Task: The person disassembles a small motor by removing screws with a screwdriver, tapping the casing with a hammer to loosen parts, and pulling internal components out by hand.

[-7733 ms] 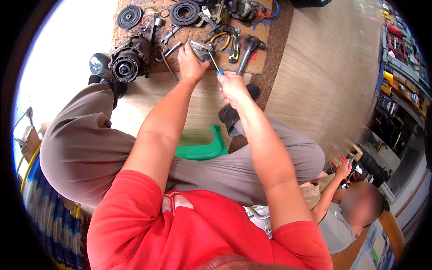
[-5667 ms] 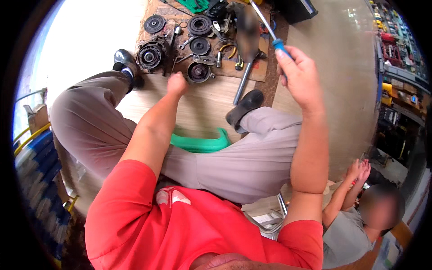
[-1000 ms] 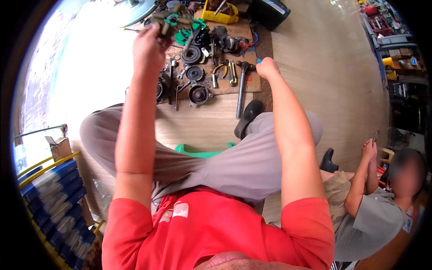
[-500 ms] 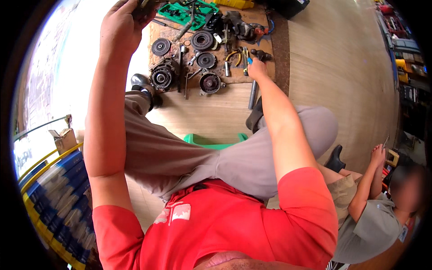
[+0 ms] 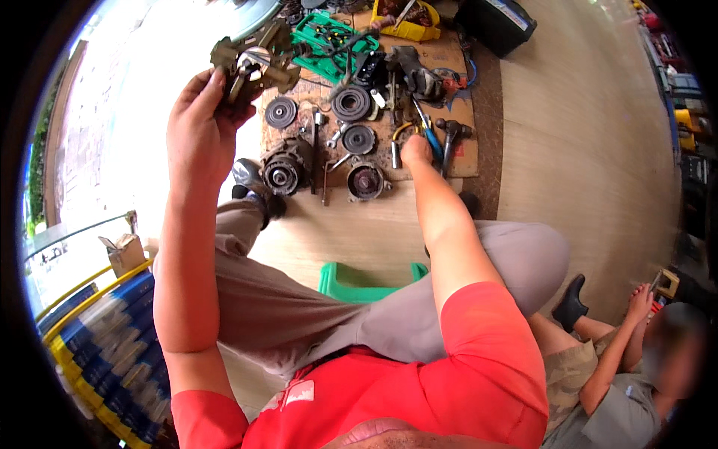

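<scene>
My left hand (image 5: 200, 127) is raised at the upper left, closed around a dirty, brownish metal casting (image 5: 258, 63) with an opening in its middle. Over the cardboard, my right hand (image 5: 416, 152) is curled at the handles of yellow-handled pliers (image 5: 404, 130); its fingertips are partly hidden. Just right of that hand lies a blue-handled screwdriver (image 5: 431, 138), then a hammer (image 5: 452, 135). A short metal socket (image 5: 396, 154) is on its left. Nearby are grooved pulleys (image 5: 351, 103), a round plate (image 5: 358, 139), a wrench (image 5: 333, 137) and two round metal housings (image 5: 281, 173).
An open green tool case (image 5: 325, 45), a yellow container (image 5: 415, 26) and a black box (image 5: 497, 26) stand toward the back. A green stool (image 5: 366, 284) is between my legs. Another person (image 5: 613, 389) sits at the lower right. Blue boxes (image 5: 112, 329) fill a yellow rack at left.
My right hand has left the hammer and moved left to the pliers; the hammer lies on the cardboard. The view has shifted, bringing the casting in my left hand fully into sight.
</scene>
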Available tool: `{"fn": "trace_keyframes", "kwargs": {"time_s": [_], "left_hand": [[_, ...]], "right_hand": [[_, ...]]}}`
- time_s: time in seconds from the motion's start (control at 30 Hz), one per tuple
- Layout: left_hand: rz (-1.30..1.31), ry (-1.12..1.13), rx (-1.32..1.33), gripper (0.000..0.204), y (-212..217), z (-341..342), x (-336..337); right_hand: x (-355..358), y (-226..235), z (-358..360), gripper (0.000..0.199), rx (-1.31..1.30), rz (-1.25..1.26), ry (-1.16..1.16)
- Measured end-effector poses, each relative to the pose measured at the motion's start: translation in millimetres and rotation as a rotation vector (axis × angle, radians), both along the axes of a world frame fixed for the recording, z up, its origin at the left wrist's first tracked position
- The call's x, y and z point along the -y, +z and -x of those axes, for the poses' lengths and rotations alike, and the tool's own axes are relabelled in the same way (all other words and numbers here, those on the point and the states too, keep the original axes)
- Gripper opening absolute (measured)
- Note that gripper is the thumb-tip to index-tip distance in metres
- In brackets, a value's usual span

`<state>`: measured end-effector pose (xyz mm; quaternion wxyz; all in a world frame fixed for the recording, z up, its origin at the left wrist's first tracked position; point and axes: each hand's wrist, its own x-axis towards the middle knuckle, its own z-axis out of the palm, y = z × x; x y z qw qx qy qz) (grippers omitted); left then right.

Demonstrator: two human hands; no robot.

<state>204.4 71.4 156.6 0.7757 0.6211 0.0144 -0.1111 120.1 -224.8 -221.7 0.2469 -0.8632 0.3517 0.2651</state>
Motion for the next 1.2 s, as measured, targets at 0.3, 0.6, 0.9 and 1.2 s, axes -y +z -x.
{"fn": "trace_keyframes", "kwargs": {"time_s": [0.3,0.6,0.9,1.2], "left_hand": [[0.009,0.002,-0.049,0.019,-9,-5,-1],[0.154,0.044,0.004,0.022,3,-8,17],[0.288,0.158,-0.021,0.016,2,-10,40],[0.490,0.102,-0.063,0.017,3,14,82]], "right_hand": [[-17,-16,-19,0.037,0.140,-0.005,-0.352],[-12,15,1,0.017,0.306,-0.519,-0.764],[-83,278,-7,0.024,0.845,-1.466,-0.290],[-107,359,27,0.015,0.866,-1.143,-0.241]]}}
